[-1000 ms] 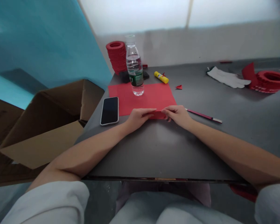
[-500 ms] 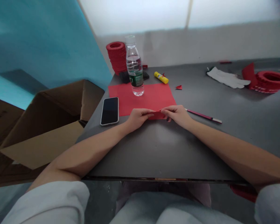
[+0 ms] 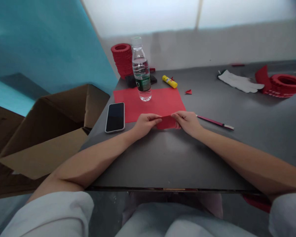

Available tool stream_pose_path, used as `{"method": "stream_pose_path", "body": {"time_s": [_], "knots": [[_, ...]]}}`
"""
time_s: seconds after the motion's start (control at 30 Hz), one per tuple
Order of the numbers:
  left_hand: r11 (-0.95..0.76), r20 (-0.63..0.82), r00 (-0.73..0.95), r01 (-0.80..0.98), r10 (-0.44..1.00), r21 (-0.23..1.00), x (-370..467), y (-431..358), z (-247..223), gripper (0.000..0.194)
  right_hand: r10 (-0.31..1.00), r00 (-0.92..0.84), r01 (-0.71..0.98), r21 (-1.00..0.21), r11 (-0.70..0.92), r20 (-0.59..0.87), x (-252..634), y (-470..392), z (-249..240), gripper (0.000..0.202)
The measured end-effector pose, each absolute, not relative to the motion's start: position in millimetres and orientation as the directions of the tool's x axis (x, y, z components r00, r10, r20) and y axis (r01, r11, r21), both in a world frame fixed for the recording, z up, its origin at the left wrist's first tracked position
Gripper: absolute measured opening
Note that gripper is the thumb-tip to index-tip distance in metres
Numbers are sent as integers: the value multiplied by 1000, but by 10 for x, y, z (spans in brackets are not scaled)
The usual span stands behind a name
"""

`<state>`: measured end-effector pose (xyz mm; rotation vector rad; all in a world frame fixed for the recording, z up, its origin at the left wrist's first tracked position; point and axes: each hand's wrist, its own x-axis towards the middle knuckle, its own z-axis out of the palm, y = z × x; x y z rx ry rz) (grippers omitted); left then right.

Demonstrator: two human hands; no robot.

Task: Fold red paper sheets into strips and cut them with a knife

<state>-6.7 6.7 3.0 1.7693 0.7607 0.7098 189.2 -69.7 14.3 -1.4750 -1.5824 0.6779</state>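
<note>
A small red paper piece (image 3: pixel 166 122) is stretched between my hands at the near edge of a larger red sheet (image 3: pixel 160 102). My left hand (image 3: pixel 146 125) pinches its left end between thumb and fingers. Its right end is pinched by my right hand (image 3: pixel 185 120), with some fingers curled behind the paper. On the sheet stands a clear water bottle (image 3: pixel 142 77) with a green label. A phone (image 3: pixel 115 117) lies left of my left hand, and a dark red pen-like tool (image 3: pixel 214 122) lies right of my right hand.
Behind the bottle is a stack of red rings (image 3: pixel 122 61). A yellow glue stick (image 3: pixel 169 81) and a red scrap (image 3: pixel 188 92) lie farther back. White gloves (image 3: pixel 239 82) and more red rings (image 3: pixel 287 85) are at the right. An open cardboard box (image 3: pixel 46 118) stands left of the table.
My hands have moved slightly apart, and more of the small red paper shows between them. The view has shifted very slightly.
</note>
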Motion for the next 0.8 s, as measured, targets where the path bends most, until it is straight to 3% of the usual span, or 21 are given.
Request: {"method": "stream_pose_path", "body": {"time_s": [0.13, 0.37, 0.8], "knots": [[-136, 40, 602, 116, 798, 984, -63, 103, 1, 35, 993, 63, 355, -932, 75, 104, 1912, -665, 99, 37], [-390, 215, 592, 184, 777, 902, -71, 120, -20, 29, 992, 39, 421, -902, 96, 124, 1931, -636, 42, 34], [-406, 223, 608, 181, 762, 896, -84, 112, -18, 25, 994, 5, 324, -941, 99, 106, 1930, -628, 71, 26]]}}
